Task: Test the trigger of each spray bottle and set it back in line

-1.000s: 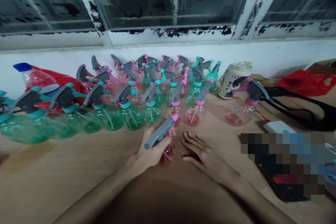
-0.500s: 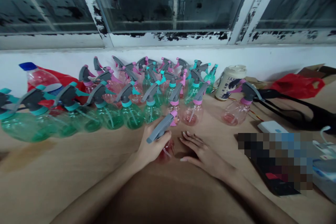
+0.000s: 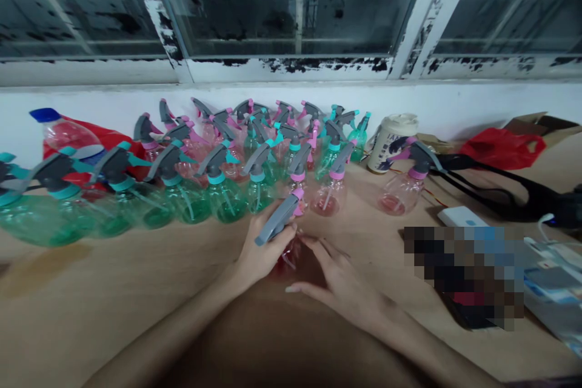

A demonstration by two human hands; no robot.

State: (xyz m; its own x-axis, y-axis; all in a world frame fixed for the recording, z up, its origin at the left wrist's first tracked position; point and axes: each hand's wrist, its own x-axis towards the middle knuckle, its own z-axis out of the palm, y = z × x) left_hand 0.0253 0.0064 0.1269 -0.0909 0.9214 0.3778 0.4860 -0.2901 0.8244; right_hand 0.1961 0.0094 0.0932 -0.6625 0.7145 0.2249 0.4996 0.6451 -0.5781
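Our left hand is closing its grip around the neck of a transparent pink plastic spray bottle with a grey trigger head and a pink nozzle, its thumb lying under the grey lever and most of its fingers hiding from us. This bottle is sitting near us, in the middle of the pale wood-coloured tabletop, between both hands; we are unable to tell whether its base is touching the surface. Our right hand is hovering low on the right, fingers loosely spread, thumb standing apart, fingertips lying close to the bottle's right side, and contact is remaining unclear to us. Beyond the hands, a row of transparent green plastic spray bottles with turquoise collars is stretching to the left, and a rounded clear pink spray bottle is standing farther right. We are judging the held bottle light, its thin round wall smooth, rather slippery and likely to dent; the collar is looking stiffer, so we are favouring a hold there, off the trigger.
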